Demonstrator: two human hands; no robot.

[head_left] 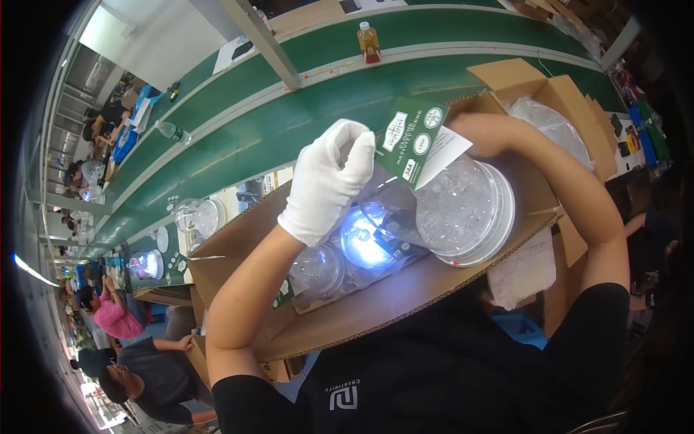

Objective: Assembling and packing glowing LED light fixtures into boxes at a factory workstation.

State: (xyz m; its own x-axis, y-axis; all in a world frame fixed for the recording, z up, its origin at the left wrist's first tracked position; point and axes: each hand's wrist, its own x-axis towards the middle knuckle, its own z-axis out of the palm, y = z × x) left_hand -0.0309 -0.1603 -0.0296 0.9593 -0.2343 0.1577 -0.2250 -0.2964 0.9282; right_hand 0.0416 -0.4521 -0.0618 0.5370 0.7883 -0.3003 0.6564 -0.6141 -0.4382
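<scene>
The left hand [327, 181], in a white glove, has its fingertips pinched together just left of the green hang tag [413, 139] at the centre of the frame, seemingly on the tag's edge or its string; the exact contact is too small to tell. The pinch holds the tag up, clear of the clear round lamp [463, 210] below it, so both the green card and the white slip behind it stay readable from above.

The right hand is hidden: the bare right forearm [571, 181] curves in from the right edge and ends behind the tag and the lamp, so whether its fingers are closed on the lamp cannot be told. The arm's wrap around the lamp suggests it steadies the piece from the far side, tilted on edge.

The lamp rests right of centre over an open cardboard carton [376, 304]. Two more lamps lie in the carton at centre, one glowing blue-white lamp [365, 242] and one unlit globe [316, 271]. Behind, a green conveyor belt [238, 137] runs across the upper frame with a juice bottle [369, 41] on it.
</scene>
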